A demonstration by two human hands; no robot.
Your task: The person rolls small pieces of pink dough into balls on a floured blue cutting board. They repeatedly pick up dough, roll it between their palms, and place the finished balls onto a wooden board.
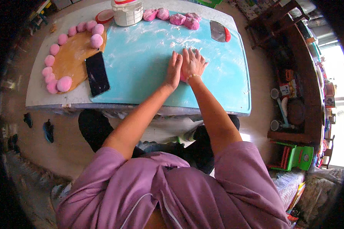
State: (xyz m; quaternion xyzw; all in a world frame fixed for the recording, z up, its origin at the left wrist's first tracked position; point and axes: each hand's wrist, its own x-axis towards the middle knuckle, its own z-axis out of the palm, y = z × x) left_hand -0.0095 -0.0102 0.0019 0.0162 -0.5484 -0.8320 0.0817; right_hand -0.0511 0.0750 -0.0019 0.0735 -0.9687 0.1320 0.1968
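Note:
Pink dough (pixel 183 78) lies on a floured blue mat (pixel 132 77), mostly hidden beneath my hands. My right hand (pixel 192 65) presses on it with the fingers spread and pointing away from me; a bracelet circles that wrist. Against the dough's left side rests my left hand (pixel 174 70), turned on edge. Several rough pink dough pieces (pixel 177 19) sit along the mat's far edge. At the far right of the mat lies a dough scraper (pixel 219 31) with a red handle. Smooth pink dough balls (pixel 54 49) line the rim of a round wooden board (pixel 71 63) at the left.
A black phone (pixel 98 74) overlaps the mat's left edge. A white-filled container (pixel 127 13) stands at the back, beside a red-rimmed lid (pixel 105 16). The near table edge (pixel 74 106) runs above my knees. Shelving and a green plastic chair (pixel 301 157) are at the right.

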